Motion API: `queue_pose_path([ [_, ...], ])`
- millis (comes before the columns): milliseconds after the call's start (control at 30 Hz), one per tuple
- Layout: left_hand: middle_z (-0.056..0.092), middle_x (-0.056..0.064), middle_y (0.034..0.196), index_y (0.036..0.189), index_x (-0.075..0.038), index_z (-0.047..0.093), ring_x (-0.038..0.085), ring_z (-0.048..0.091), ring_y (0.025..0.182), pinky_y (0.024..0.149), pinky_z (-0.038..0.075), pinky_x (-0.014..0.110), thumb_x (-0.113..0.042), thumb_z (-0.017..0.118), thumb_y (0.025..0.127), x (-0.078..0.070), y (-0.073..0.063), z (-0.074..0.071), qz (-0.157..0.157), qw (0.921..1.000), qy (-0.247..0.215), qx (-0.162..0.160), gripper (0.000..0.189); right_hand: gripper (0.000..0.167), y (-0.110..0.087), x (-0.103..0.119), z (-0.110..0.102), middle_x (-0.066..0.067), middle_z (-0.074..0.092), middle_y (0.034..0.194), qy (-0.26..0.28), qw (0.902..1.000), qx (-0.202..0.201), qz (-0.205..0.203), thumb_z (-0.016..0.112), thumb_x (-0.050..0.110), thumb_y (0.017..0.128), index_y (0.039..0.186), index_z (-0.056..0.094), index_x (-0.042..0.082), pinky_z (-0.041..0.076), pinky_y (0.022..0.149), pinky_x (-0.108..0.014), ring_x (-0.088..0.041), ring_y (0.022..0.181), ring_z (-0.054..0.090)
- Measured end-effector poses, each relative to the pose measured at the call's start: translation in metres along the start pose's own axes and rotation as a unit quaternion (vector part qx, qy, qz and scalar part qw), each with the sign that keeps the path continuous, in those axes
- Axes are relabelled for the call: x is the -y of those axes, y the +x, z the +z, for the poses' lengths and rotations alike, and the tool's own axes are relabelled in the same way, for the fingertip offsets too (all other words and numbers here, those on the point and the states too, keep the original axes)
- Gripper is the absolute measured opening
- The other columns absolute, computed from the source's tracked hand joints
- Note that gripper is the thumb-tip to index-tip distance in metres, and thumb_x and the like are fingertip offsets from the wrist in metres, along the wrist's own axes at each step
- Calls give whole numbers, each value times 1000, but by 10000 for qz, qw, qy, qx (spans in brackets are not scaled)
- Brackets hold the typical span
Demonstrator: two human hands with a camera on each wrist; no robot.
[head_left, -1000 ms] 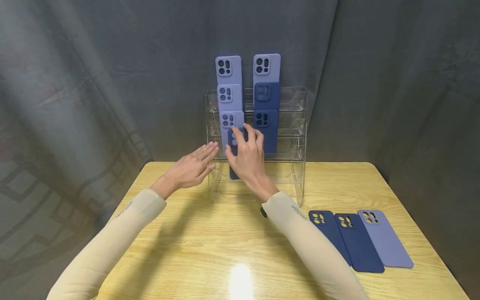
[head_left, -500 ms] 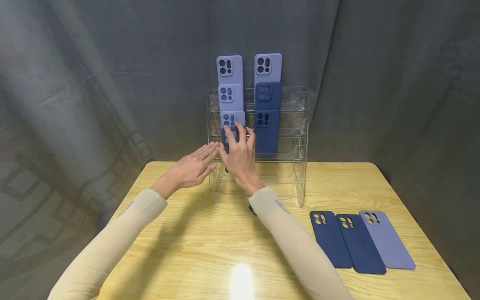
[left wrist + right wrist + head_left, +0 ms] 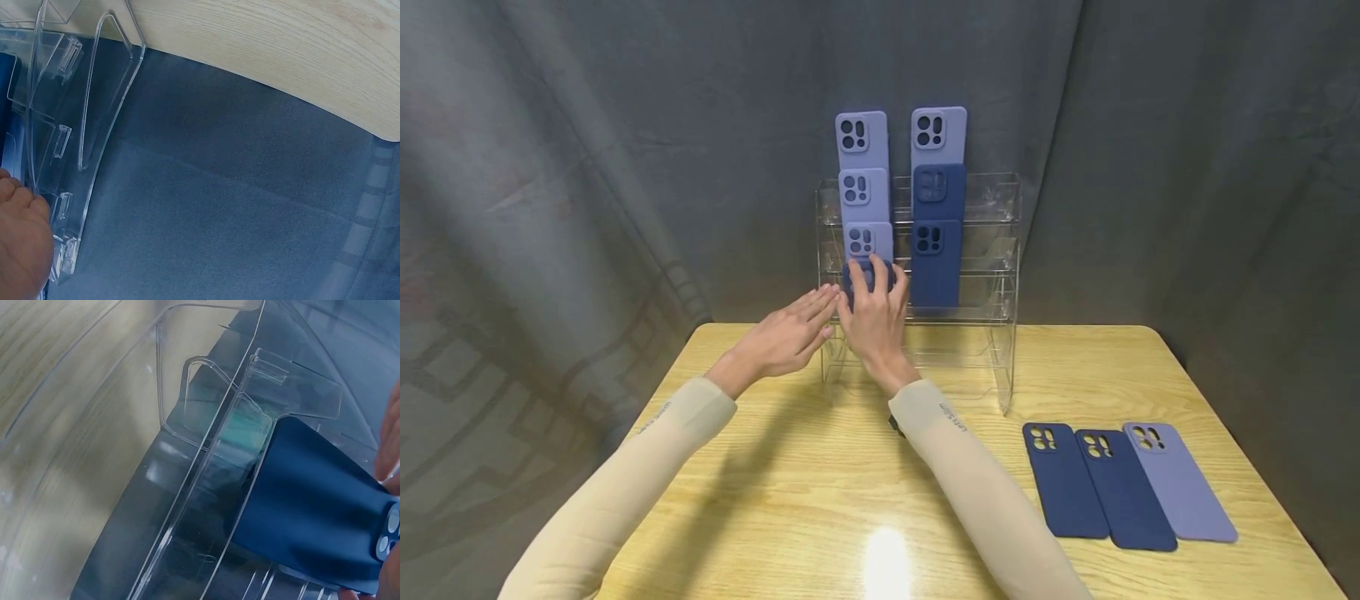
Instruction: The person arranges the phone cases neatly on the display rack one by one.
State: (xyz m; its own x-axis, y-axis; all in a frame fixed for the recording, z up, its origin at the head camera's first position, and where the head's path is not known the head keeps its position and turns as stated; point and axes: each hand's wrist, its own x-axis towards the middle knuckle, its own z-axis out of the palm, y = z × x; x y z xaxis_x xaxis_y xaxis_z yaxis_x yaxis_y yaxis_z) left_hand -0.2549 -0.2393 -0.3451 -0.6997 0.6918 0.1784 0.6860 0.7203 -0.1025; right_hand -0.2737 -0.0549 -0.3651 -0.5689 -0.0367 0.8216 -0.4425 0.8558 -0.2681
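The rack is made of what looks like clear plastic, super smooth and glossy, with bright highlights caught along the edges. A smooth, matt, rubbery-looking finish is seen on the dark blue case, broken by just a soft sheen, and the same matt look is shared by the lilac case. Wood grain is shown all over the counter, shiny enough for a lamp glare to be thrown back. Matt, creased cloth is hung as the curtain.

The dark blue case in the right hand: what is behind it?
Behind the dark blue case, a light purple case shows its top; the right hand and dark blue case hide most of the rest.
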Motion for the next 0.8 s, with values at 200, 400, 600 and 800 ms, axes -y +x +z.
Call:
queue_pose_path([
  [200,24,23,173,163,4,25,36,21,164,135,21,48,-29,34,115,0,1,-1,30,10000,15,-53,59,51,-2,-1,0,-20,58,146,-140,9999,32,85,77,30,94,141,65,12,45,116,-57,-50,132,50],
  [400,24,24,173,163,4,25,38,23,163,134,23,49,-28,34,114,0,0,-1,23,10000,76,-52,59,50,-1,0,1,-21,57,144,-148,9999,-21,17,77,29,94,140,65,12,45,115,-57,-50,130,49],
  [600,24,23,173,163,4,25,38,23,163,134,22,49,-29,35,114,-2,1,-2,25,9999,101,-40,60,51,-1,-1,4,-20,56,145,-261,9996,56,126,78,30,94,140,65,13,46,114,-56,-48,131,49],
  [800,22,22,174,163,4,26,36,21,164,135,21,49,-29,34,114,-2,1,-2,-2,9999,117,6,60,52,-8,-2,8,-20,58,141,-464,9987,172,115,79,32,94,138,65,9,50,110,-54,-46,127,52],
])
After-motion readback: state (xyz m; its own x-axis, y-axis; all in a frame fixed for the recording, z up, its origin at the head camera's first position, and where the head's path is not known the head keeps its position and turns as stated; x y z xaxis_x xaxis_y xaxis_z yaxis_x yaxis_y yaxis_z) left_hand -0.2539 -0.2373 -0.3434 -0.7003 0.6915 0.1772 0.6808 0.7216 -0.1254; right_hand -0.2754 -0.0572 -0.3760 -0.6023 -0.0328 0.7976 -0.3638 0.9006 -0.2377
